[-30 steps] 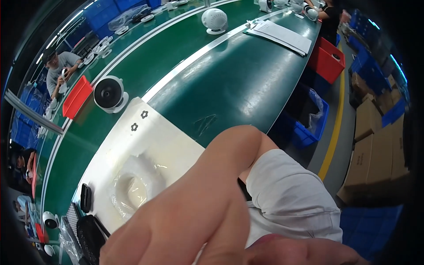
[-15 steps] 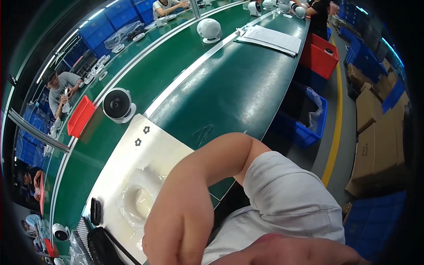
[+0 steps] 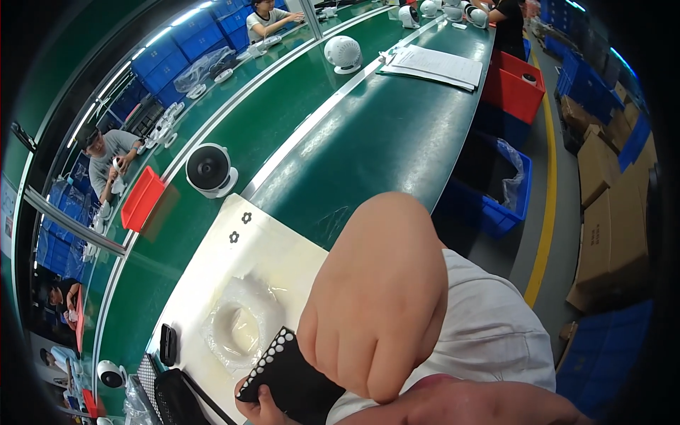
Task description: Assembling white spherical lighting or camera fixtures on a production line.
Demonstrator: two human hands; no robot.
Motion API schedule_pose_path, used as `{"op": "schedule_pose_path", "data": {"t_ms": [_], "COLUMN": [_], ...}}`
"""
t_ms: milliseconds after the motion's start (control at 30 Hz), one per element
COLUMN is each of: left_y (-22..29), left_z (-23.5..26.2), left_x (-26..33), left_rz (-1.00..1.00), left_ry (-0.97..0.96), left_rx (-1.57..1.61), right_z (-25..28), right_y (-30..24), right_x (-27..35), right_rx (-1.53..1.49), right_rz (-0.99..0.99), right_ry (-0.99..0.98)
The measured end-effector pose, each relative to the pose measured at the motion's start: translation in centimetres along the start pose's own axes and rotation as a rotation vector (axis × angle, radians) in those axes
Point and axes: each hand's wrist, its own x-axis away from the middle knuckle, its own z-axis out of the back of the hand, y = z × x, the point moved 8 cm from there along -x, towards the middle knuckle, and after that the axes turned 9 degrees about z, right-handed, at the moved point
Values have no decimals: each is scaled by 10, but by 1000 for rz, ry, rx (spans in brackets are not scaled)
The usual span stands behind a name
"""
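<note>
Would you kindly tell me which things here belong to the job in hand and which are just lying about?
Likely in use:
black sheet with white dots, in the left hand
translucent ring

Apparently lying about:
paper stack
black pouch

Glare on tabletop (image 3: 386,145), fisheye bending, black corners

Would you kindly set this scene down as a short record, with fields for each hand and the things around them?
Left hand: holds a black sheet with white dots along one edge
Right hand: fingers curled, overlapping the sheet in view; whether its grip holds anything is hidden
On white board: translucent ring-shaped piece, two black flower shapes
Beyond board: white device with round black face, red tray
Farther along table: papers
</note>
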Motion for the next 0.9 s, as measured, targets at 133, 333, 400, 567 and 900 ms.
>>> {"op": "schedule_pose_path", "data": {"t_ms": [133,333,400,567,900], "left_y": [8,68,51,-1,-1], "left_z": [6,-29,-32,-17,-19], "left_x": [-13,-76,-100,-110,-102], "left_rz": [-20,-88,6,186,76], "left_ry": [47,-202,-248,-255,-279], "left_rx": [12,-226,-168,-3,-40], "right_z": [18,24,24,25,17], "right_y": [-14,-23,-28,-34,-23], "right_x": [8,17,16,16,6], "right_rx": [72,218,256,328,192], "right_rz": [28,1,-3,11,35], "right_ry": [213,235,243,253,245]}}
